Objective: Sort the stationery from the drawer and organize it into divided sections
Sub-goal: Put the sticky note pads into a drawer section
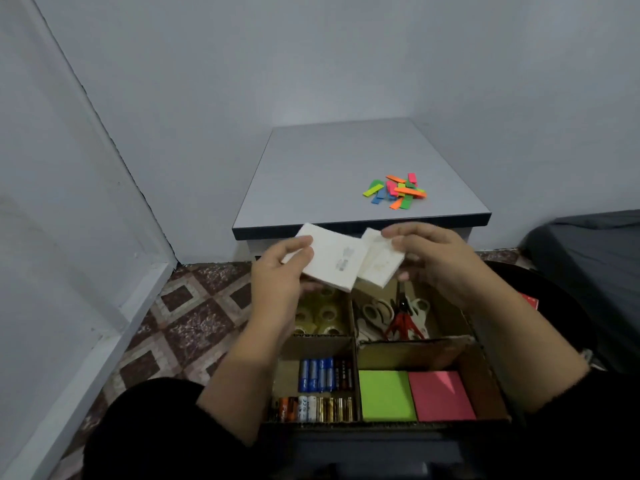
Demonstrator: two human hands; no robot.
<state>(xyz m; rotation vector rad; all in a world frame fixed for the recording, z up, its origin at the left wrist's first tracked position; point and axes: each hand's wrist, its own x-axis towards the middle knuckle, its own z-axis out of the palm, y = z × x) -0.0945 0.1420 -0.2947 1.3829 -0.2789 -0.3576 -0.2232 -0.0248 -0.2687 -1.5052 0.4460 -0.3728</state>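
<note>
My left hand (277, 275) grips a white pad of notes (332, 261) by its left edge. Beside it my right hand (433, 258) holds a second white pad (375, 268), which overlaps the first a little. Both pads hover above the back of a cardboard box with dividers (485, 379). The box's sections hold tape rolls (322, 317), scissors (391, 317), batteries (322, 389), a green note pad (386, 394) and a pink note pad (441, 394). Loose coloured flags (396, 190) lie in a heap on the grey table top (311, 174).
The table stands in a corner between grey walls, directly behind the box. A patterned tile floor (194, 317) lies to the left. A dark covered seat or bed (588, 251) is at the right. A small red object (531, 301) shows past my right forearm.
</note>
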